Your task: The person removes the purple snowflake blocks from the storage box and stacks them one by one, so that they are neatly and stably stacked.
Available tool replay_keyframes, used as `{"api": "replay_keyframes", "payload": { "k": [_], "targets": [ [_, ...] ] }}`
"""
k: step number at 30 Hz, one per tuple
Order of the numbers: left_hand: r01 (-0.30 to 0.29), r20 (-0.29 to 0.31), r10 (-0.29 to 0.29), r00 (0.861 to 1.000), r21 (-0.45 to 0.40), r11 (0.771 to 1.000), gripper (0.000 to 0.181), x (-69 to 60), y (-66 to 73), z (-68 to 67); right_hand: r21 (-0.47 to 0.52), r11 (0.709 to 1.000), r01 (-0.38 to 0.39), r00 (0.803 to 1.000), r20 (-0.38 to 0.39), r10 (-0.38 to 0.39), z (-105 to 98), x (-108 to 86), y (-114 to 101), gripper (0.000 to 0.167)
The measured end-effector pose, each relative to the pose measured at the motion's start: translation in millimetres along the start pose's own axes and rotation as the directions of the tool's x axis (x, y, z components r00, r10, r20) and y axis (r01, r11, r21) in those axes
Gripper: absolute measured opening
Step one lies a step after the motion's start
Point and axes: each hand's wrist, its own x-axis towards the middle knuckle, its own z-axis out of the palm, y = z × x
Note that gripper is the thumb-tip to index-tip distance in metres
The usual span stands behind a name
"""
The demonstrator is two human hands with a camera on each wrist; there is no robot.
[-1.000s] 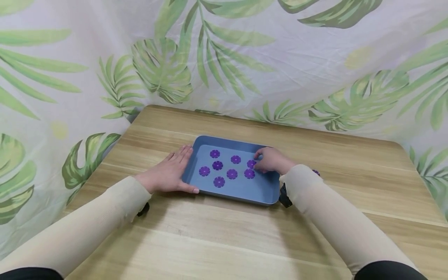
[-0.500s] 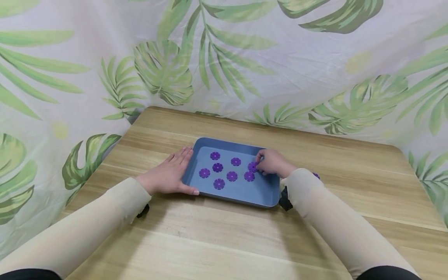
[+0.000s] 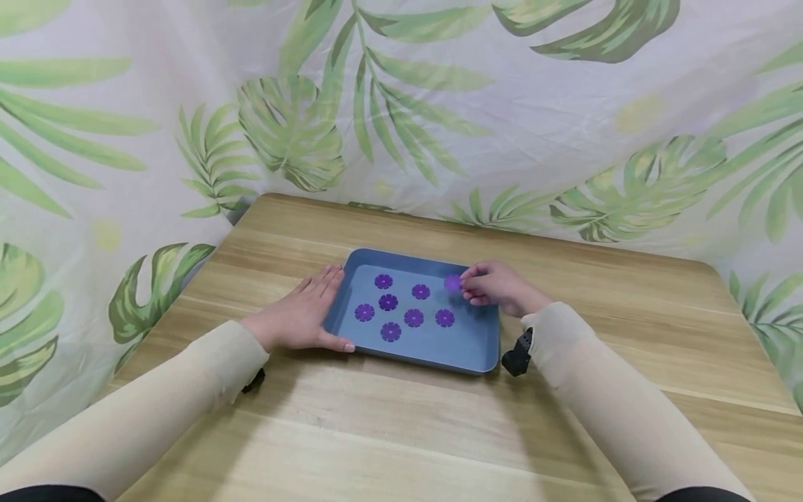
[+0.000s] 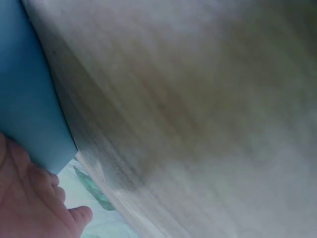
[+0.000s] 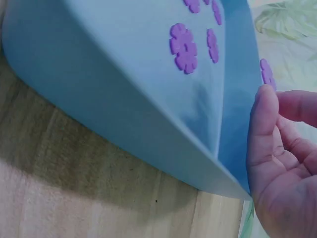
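A shallow blue tray (image 3: 464, 348) lies on the table with several purple flower-shaped plastic discs, such as one disc (image 3: 413, 318), flat on its floor. Between thumb and fingertips my right hand (image 3: 498, 287) pinches another purple flower disc (image 3: 453, 283), raised over the tray's right side; the right wrist view shows this pinched disc (image 5: 267, 72) beyond the thumb. My left hand (image 3: 301, 310) rests against the tray's left side, its fingers straight and its thumb along the front corner. In the left wrist view the left palm (image 4: 29, 198) touches the tray's blue wall (image 4: 34, 94).
The wooden table (image 3: 376, 425) extends around the tray on every side. Behind it hangs a pale cloth (image 3: 401, 104) printed with green leaves. A black wrist device (image 3: 518, 354) sits under the right sleeve, close to the tray's right edge.
My right hand has picked one purple flower disc off the tray floor and lifted it up, away from the disc beside it. The left hand stays in place on the tray.
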Motion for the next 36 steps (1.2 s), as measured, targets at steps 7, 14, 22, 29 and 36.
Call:
{"api": "replay_keyframes", "payload": {
  "k": [7, 14, 22, 29, 36],
  "targets": [
    [-0.012, -0.035, 0.014, 0.999, 0.063, 0.998, 0.130, -1.0, -2.9, 3.3, 0.010, 1.000, 0.016, 1.000, 0.001, -0.016, -9.2, -5.1, 3.4, 0.015],
    [-0.012, -0.056, 0.017, 0.998, 0.088, 0.996, 0.133, 0.0, -2.7, 4.0, -0.005, 0.999, 0.034, 0.999, 0.015, -0.033, -14.0, -8.7, 6.1, 0.017],
    [0.000, -0.048, 0.005, 0.999, 0.089, 0.996, 0.133, 0.7, -0.4, 2.4, -0.016, 0.999, 0.041, 0.999, 0.016, -0.041, -19.1, -14.5, 8.3, 0.019],
    [-0.006, -0.042, 0.010, 0.999, 0.081, 0.997, 0.132, 0.0, 1.4, 0.1, 0.022, 0.998, 0.061, 0.998, 0.010, -0.061, -26.3, -17.9, 14.9, 0.017],
    [0.002, -0.038, 0.001, 0.999, 0.071, 0.997, 0.133, 1.9, 0.1, 0.1, 0.059, 0.995, 0.076, 0.997, -0.011, -0.075, -39.3, -20.3, 23.4, 0.011]
  ]
}}
